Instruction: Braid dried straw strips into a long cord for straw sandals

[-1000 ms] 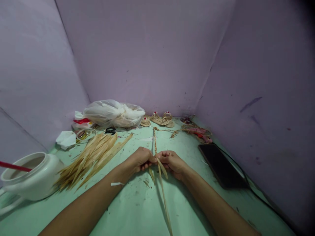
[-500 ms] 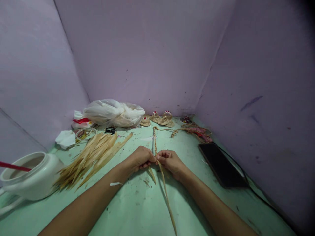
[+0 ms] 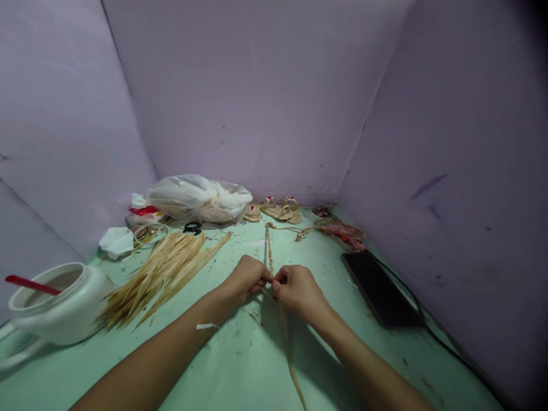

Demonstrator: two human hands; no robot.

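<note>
Braid: the thin tan braid of dried plant fibre (image 3: 270, 251) sits mid-way across the light green tabletop (image 3: 240, 365), running away from the person, near end right at the fingertips.
Left hand: the left hand (image 3: 248, 275) is curled in, thumb and finger pinching that near end.
Right hand: the right hand (image 3: 298, 290) is pinching there too, fingertips about touching the left's. Can't tell which strands each one has.
Loose strand: a long, narrow, pale tan strip (image 3: 290, 365) trails down past the right hand toward the viewer.
Braiding tips: looks like plaiting to me, so I'd pinch right at the last crossing, pull evenly and lay each strip flat. Ease off if a dry strip feels like splitting.
Spare strips: a fanned pile of flat straw-coloured dried strips (image 3: 166, 274) lies off to the left, handy for joins.
Writing: none I can read. The small red-and-white packet (image 3: 143, 212) is too tiny; the flat black phone (image 3: 383, 290) shows a dark screen.
</note>
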